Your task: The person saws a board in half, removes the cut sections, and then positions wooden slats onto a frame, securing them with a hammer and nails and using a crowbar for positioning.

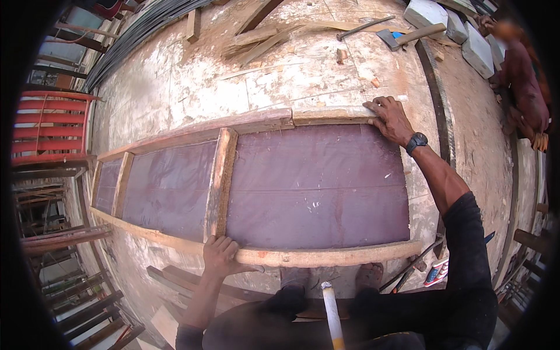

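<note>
A long timber frame lies before me, with a dark purplish panel inside it. My left hand is closed over the near batten, by the foot of a rough crosspiece. At the far right corner my right hand, a black watch on its wrist, has its fingers closed round the end of a short wooden batten. This short piece meets the longer far batten end to end. A second crosspiece spans the frame farther left. The panel's right end has no batten along it.
A hatchet and a dark metal bar lie beyond the frame, near pale blocks and scrap wood. Dark rods run along the far left. Another person is at the right. A lit cigarette shows below.
</note>
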Available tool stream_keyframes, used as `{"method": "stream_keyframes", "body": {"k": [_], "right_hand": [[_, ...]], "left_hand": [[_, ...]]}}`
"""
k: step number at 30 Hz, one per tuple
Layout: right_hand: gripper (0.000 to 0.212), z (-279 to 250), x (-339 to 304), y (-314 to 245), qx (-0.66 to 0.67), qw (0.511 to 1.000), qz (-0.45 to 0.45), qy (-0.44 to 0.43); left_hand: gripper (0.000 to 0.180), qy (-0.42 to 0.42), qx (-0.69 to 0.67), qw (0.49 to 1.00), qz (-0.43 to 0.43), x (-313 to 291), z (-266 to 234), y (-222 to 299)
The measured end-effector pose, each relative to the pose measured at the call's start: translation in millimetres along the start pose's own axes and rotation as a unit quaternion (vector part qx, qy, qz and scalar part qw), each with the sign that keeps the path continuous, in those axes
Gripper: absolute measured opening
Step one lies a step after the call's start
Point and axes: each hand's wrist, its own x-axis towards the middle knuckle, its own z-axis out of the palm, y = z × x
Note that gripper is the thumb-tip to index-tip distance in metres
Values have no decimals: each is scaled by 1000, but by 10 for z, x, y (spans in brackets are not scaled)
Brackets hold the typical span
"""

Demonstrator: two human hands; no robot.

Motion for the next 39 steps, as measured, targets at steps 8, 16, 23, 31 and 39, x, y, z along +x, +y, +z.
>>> {"method": "stream_keyframes", "body": {"k": [8, 16, 23, 31, 39], "right_hand": [[54, -28, 299, 129, -31, 999, 9, 12], [69, -103, 617, -134, -57, 989, 89, -106], [53, -162, -109, -400, 138, 968, 160, 132], [34, -1746, -620, -1450, 198, 959, -176, 102], [23, -154, -1401, -1879, 184, 959, -130, -173]], "left_hand": [[71, -8, -19, 1000, 5, 28, 753, -76], [64, -30, -31, 999, 2, 96, 1011, -38], [52, -77, -62, 995, 26, 275, 991, 163], [63, -156, -29, 987, 5, 979, -8, 106], [61, -168, -191, 963, -85, 2270, -1569, -7]]}}
